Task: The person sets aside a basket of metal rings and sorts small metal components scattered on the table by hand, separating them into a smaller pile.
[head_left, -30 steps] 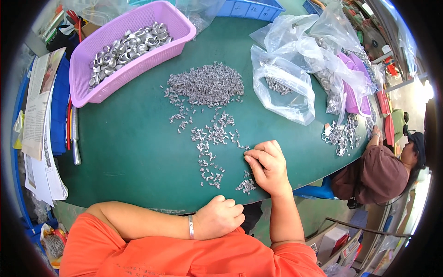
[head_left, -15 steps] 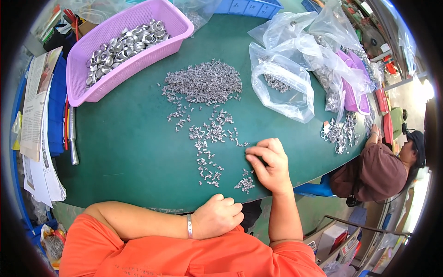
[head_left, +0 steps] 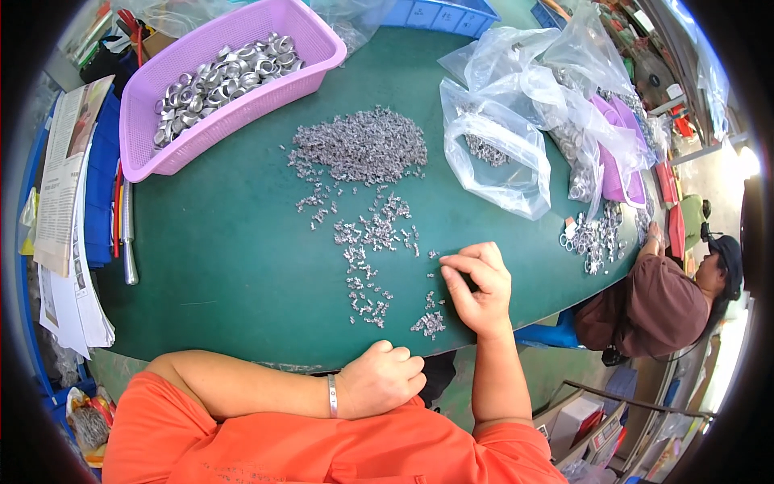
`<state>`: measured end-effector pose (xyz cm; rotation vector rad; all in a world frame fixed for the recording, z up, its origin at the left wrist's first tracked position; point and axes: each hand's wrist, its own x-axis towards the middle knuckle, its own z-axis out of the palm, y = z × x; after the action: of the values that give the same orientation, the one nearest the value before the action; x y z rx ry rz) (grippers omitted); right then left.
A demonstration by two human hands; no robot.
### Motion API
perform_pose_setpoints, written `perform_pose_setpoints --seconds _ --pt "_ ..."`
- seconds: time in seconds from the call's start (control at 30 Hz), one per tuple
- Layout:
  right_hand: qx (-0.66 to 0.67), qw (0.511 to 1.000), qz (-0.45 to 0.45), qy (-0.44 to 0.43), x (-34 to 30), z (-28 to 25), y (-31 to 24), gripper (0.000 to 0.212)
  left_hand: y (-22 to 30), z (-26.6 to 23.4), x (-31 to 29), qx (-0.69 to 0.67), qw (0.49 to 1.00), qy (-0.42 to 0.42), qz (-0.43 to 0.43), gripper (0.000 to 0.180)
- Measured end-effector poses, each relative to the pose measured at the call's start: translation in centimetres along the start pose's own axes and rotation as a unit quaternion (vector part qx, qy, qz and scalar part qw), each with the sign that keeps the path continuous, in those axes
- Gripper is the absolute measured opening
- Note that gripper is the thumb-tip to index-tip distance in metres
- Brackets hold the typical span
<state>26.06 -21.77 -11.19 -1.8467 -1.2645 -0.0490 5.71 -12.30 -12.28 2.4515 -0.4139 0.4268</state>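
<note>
My left hand (head_left: 380, 379) rests in a loose fist at the table's near edge; whatever it may hold is hidden. On the table's right side my right hand (head_left: 481, 289) has curled fingers, thumb and forefinger close together. Its fingertips are beside a few small metal pieces (head_left: 434, 254); whether something is pinched is too small to tell. Below them sits a small cluster of the same pieces (head_left: 429, 324). Scattered grey metal pieces (head_left: 377, 232) spread left of that hand, trailing down from a large heap of them (head_left: 359, 145).
A purple basket (head_left: 234, 121) of metal rings stands at the far left. Clear plastic bags (head_left: 528, 194) with metal parts lie at the far right, by a pile of metal parts (head_left: 595, 240). Newspapers (head_left: 68, 177) stand at the left edge. A person (head_left: 657, 302) sits at the right.
My right hand has shifted slightly right, and a few small pieces now show beside its fingertips. The left hand stays in place. The whole view has shifted slightly.
</note>
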Motion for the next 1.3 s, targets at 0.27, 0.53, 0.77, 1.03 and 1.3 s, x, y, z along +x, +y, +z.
perform_pose_setpoints --seconds 0.27,0.53,0.77,1.03,1.3 --pt "-0.036 0.999 0.020 -0.007 0.0 0.4 -0.2 0.017 0.0 0.0 0.0 0.002 1.000 0.007 0.003 0.012" --pt "-0.027 0.998 -0.026 -0.041 0.2 0.0 -0.2 0.019 0.0 0.0 0.0 0.001 1.000 0.011 0.005 0.012" --pt "-0.027 0.999 0.001 -0.028 0.1 0.0 0.1 0.018 0.0 0.1 0.1 0.002 1.000 0.004 0.000 0.012" --pt "0.023 0.992 -0.054 -0.113 0.4 -1.0 0.0 0.020 -0.1 0.1 0.0 0.004 1.000 0.003 0.001 0.011" --pt "-0.036 0.996 -0.038 -0.075 0.4 0.3 0.3 0.018 0.1 0.2 0.0 0.003 1.000 0.007 -0.005 0.012"
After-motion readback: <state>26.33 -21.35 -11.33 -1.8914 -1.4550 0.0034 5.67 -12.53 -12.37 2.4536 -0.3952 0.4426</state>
